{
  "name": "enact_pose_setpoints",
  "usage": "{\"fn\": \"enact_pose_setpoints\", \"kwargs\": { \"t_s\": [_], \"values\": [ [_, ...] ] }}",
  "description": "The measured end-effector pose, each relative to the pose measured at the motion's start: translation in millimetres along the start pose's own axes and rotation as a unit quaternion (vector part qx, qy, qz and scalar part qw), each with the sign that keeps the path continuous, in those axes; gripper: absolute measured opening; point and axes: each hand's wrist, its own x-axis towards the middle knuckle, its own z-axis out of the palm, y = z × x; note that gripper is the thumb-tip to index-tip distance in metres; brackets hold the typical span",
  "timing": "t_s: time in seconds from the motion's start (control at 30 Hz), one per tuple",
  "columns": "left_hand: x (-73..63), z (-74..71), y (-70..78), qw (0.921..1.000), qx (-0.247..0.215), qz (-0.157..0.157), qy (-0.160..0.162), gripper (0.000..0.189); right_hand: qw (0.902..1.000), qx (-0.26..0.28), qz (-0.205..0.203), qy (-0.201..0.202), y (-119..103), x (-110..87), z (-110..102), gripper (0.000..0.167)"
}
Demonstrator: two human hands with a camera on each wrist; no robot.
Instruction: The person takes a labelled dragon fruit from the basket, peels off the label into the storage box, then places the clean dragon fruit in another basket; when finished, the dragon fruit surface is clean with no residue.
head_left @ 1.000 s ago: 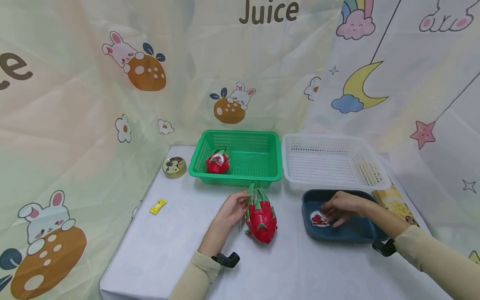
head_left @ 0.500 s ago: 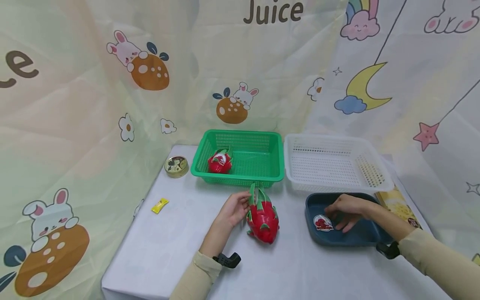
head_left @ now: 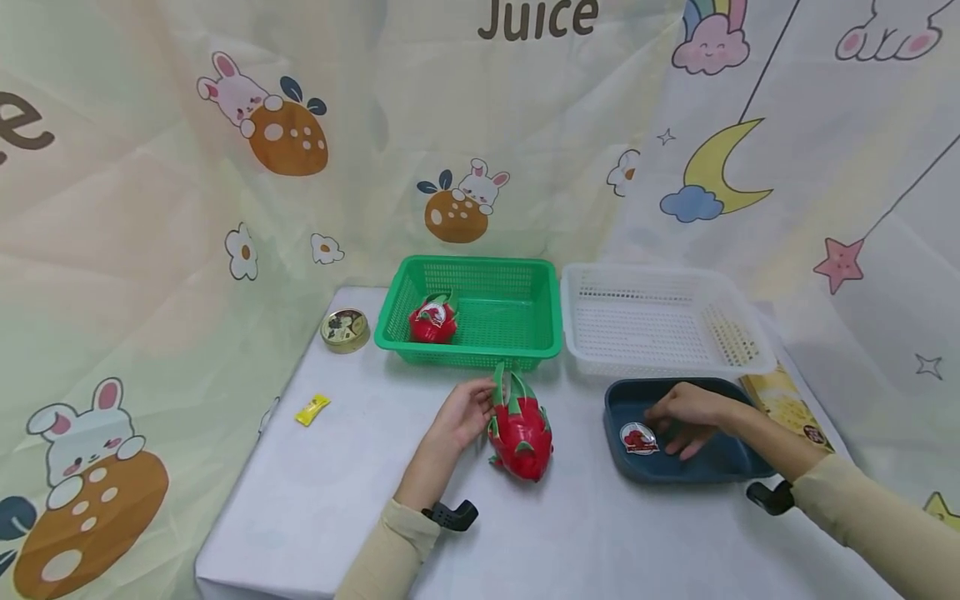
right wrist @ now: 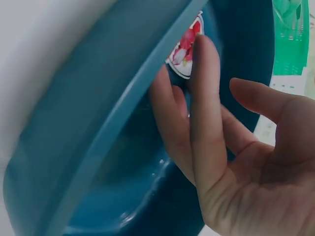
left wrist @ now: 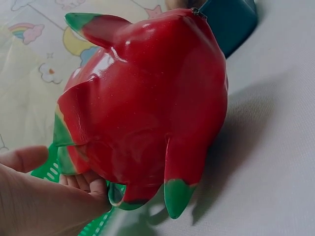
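In the head view my left hand is at the leafy end of a red dragon fruit with green tips, lying on the table. Close up in the left wrist view, the dragon fruit hides part of the fingers; they curl by its green leaves, thumb on the near side. My right hand reaches into a dark blue tray. Its fingers point down at a round sticker with a red fruit picture. In the right wrist view a fairly straight finger touches the sticker, with the thumb apart.
A green basket with another dragon fruit in it stands behind, beside a white basket. A round tin and a yellow wrapped sweet lie at left. A yellow packet lies right, partly hidden.
The head view shifts slightly. Both hands, the dragon fruit and the sticker stay in nearly the same places; the right fingers move only a little over the tray.
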Motion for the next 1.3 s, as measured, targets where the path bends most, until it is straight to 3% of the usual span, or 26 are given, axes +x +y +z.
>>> {"fn": "enact_pose_setpoints", "kwargs": {
  "t_s": [0.23,0.43,0.7,1.0,1.1,1.3],
  "values": [
    [2.2,1.3,-2.7,0.9999,0.0,-0.011,-0.009,0.014,0.9991,-0.04,-0.009,-0.006,-6,-1.0,0,0.04],
    [2.5,1.5,-3.4,0.9999,0.002,-0.008,-0.007,0.021,0.9951,-0.074,-0.062,0.023,-26,-6.1,-5,0.046],
    [5.3,2.0,-1.9,0.9999,-0.001,-0.009,-0.008,0.015,0.9924,0.001,-0.121,-0.025,-58,-21.4,-7,0.053],
    [4.3,1.9,-1.2,0.9999,0.009,-0.007,-0.005,0.017,0.9752,0.102,-0.163,-0.109,-75,-18.5,12,0.047],
    [2.7,2.3,-0.8,0.9999,0.011,-0.006,-0.002,0.018,0.9719,0.136,-0.16,-0.106,-80,-10.1,24,0.049],
    [1.0,1.8,-0.6,1.0,0.005,-0.005,0.005,0.015,0.9745,0.152,-0.146,-0.078,-87,10.8,54,0.051]
  ]
}}
